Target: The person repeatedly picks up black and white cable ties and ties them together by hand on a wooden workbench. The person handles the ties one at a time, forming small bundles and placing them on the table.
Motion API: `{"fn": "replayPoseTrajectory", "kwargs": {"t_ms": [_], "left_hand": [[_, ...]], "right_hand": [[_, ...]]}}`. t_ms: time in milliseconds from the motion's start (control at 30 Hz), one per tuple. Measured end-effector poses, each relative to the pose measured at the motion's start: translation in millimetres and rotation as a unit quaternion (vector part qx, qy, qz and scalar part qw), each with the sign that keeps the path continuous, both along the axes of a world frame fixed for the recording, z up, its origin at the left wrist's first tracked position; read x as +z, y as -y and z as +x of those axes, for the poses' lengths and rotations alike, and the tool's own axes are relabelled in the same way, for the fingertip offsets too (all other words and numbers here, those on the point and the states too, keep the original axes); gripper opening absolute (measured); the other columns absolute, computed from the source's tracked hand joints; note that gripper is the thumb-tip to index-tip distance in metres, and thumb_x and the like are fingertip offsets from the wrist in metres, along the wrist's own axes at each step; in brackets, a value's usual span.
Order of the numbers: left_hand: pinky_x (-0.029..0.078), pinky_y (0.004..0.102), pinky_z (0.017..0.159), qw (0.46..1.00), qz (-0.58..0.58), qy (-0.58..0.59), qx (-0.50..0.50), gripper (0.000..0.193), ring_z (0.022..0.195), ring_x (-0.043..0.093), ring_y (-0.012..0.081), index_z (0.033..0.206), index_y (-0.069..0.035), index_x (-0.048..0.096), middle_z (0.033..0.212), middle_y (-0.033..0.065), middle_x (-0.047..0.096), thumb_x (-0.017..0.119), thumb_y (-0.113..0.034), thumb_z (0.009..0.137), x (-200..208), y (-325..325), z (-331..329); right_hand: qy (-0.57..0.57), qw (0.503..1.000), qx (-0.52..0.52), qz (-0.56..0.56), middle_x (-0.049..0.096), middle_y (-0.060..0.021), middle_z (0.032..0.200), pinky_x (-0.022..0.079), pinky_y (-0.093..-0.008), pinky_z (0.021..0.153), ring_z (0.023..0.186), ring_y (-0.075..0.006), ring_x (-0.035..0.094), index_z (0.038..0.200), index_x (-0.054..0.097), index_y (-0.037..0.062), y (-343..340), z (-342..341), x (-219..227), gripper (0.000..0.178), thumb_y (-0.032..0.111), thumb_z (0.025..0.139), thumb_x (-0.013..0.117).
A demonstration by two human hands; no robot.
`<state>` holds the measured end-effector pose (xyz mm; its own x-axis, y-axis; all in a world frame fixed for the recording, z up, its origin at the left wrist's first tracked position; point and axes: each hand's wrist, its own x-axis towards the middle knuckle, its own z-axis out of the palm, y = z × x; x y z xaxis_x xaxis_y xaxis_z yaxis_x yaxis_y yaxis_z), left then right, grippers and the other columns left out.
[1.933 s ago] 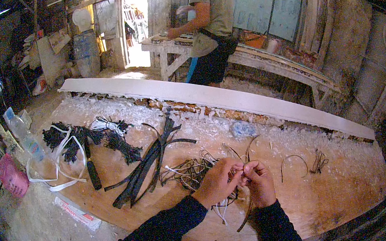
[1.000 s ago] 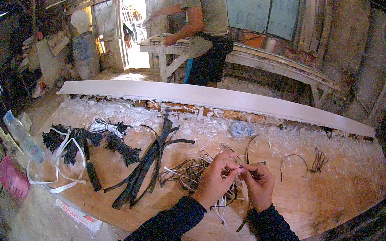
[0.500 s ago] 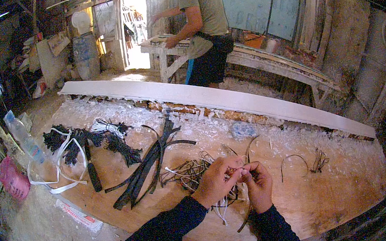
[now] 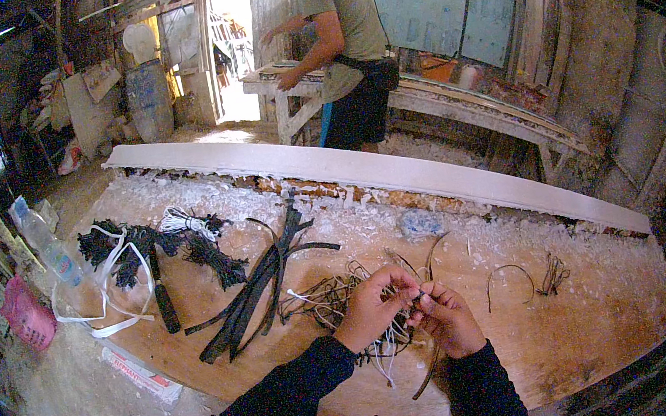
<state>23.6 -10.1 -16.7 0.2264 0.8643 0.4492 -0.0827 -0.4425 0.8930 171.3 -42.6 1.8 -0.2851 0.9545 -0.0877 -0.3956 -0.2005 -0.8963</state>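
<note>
Over the near middle of the table, my left hand [image 4: 375, 311] and my right hand [image 4: 451, 321] meet with fingertips pinched together. A small dark piece of cord [image 4: 418, 296] shows between them; its full length is hidden by the fingers. Beneath and beside my left hand lies a tangle of brown and white cords [image 4: 325, 301], partly covered. A narrow dark strip [image 4: 426, 375] comes out below my right hand, and whether it is held cannot be seen. Left of the tangle, several flat black strips [image 4: 249, 305] lie crossed in a pile.
Bundles of black cord [image 4: 212, 259], white strapping [image 4: 115, 325] and a dark-handled tool [image 4: 165, 306] lie at left. A small cord bundle [image 4: 554, 275] lies at right. A long white board [image 4: 379, 172] edges the table's far side. Beyond it a person [image 4: 347, 36] stands at a bench.
The pinching fingers have shifted slightly, and a dark piece now shows between them. My right hand has turned a little. The person beyond the table has moved their arms slightly.
</note>
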Motion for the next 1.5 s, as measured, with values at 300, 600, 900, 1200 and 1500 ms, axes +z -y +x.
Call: {"fn": "replayPoseTrajectory", "kwargs": {"t_ms": [300, 600, 900, 1200, 1500], "left_hand": [[0.044, 0.0261, 0.072, 0.999, -0.015, -0.017, 0.034, 0.014, 0.078, 0.056, 0.0132, 0.082, -0.003, 0.059, 0.08, 0.0041, 0.059, 0.059, -0.016, 0.081, -2, 0, 3], [0.046, 0.0232, 0.064, 0.998, -0.049, 0.009, 0.035, 0.011, 0.071, 0.056, 0.01, 0.086, -0.001, 0.056, 0.078, 0.0039, 0.059, 0.055, -0.011, 0.084, -12, -2, 8], [0.047, 0.0234, 0.065, 0.998, -0.057, 0.011, 0.019, 0.011, 0.074, 0.056, 0.0094, 0.088, 0.0, 0.056, 0.08, 0.0045, 0.059, 0.054, -0.01, 0.084, -10, 0, 6], [0.048, 0.0221, 0.06, 0.992, -0.113, 0.055, -0.003, 0.014, 0.072, 0.057, 0.0093, 0.092, 0.0, 0.058, 0.083, 0.0049, 0.06, 0.053, -0.011, 0.085, -13, 0, 6], [0.046, 0.0245, 0.069, 1.0, -0.001, 0.009, 0.029, 0.017, 0.079, 0.058, 0.0139, 0.094, 0.0, 0.061, 0.085, 0.008, 0.062, 0.058, -0.011, 0.081, -9, 1, 5]], "right_hand": [[-0.034, 0.997, -0.06, -0.026, 0.057, -0.0021, 0.077, 0.051, -0.0259, 0.067, 0.066, -0.0104, 0.056, 0.089, 0.054, 0.0032, 0, -3, -4, 0.007, 0.009, 0.084, 0.053], [-0.023, 0.994, -0.103, -0.025, 0.059, -0.0038, 0.079, 0.051, -0.026, 0.068, 0.07, -0.012, 0.058, 0.09, 0.056, 0.0025, -5, -5, -15, 0.009, 0.007, 0.084, 0.052], [-0.033, 0.994, -0.108, 0.01, 0.061, -0.0051, 0.08, 0.051, -0.0271, 0.068, 0.071, -0.0135, 0.059, 0.091, 0.057, 0.0022, -5, -5, -18, 0.01, 0.007, 0.082, 0.055], [-0.013, 0.991, -0.131, 0.009, 0.06, -0.0051, 0.078, 0.05, -0.0276, 0.068, 0.07, -0.0133, 0.058, 0.09, 0.058, 0.0031, -3, -7, -14, 0.009, 0.005, 0.082, 0.055], [-0.021, 0.99, -0.137, 0.028, 0.06, -0.0036, 0.078, 0.049, -0.0248, 0.067, 0.071, -0.0126, 0.058, 0.087, 0.057, 0.0047, -3, -6, -13, 0.007, 0.005, 0.081, 0.056]]}}
